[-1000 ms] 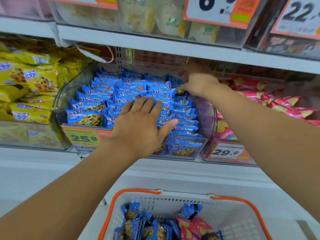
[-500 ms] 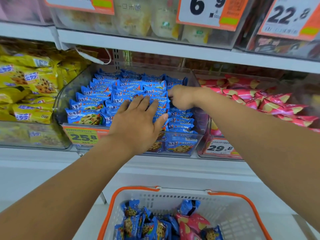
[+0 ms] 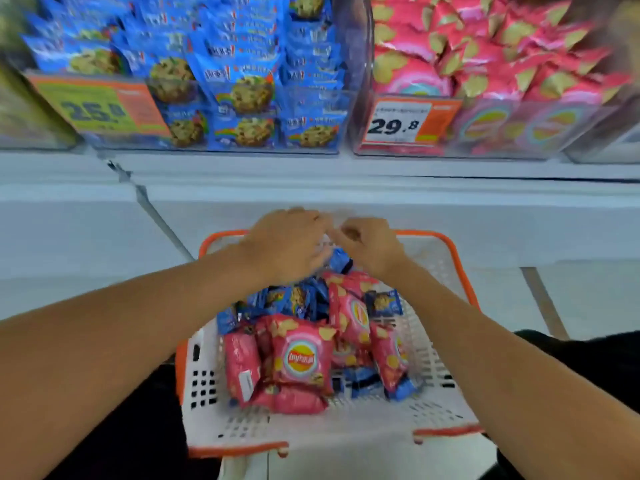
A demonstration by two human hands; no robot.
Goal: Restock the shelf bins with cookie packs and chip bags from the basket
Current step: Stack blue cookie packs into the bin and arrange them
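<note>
Head view shows both hands, left and right, poised over the basket at its 12 o'clock rim, fingers blurred (grip unclear), presumably reaching for blue packs or pink bags.

Basket at lower centre white, orange-rimmed; chip bags pink with yellow hearts; cookie packs upper left blue; price tags orange

Basket below bins.
</note>
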